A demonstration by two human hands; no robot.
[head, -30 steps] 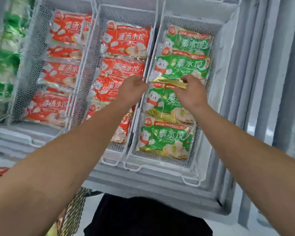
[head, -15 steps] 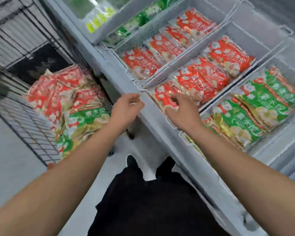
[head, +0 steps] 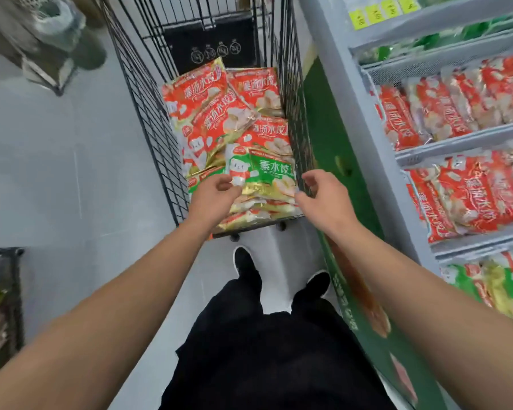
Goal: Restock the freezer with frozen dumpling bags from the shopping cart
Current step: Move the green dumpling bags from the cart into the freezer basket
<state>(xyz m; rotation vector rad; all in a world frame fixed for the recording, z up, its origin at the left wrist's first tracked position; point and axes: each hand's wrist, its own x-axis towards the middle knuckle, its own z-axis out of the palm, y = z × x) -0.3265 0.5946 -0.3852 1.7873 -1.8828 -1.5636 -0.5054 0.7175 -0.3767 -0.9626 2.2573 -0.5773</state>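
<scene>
Green glossy plastic dumpling bag (head: 271, 173) tops pile at near end of black wire shopping cart (head: 148, 93). Left hand (head: 212, 195), right hand (head: 323, 193): loosely curled, empty, flanking bag. We judge bag lumpy, slick, moderately heavy; we grip both short edges.

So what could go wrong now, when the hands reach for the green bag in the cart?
1. The green bag lies on a loose, slanting pile; pulling it may make the red bags slide.
2. The right hand is close to the cart's wire side and could scrape it.
3. The left hand is only at the bag's corner, so a grip there might slip.
</scene>
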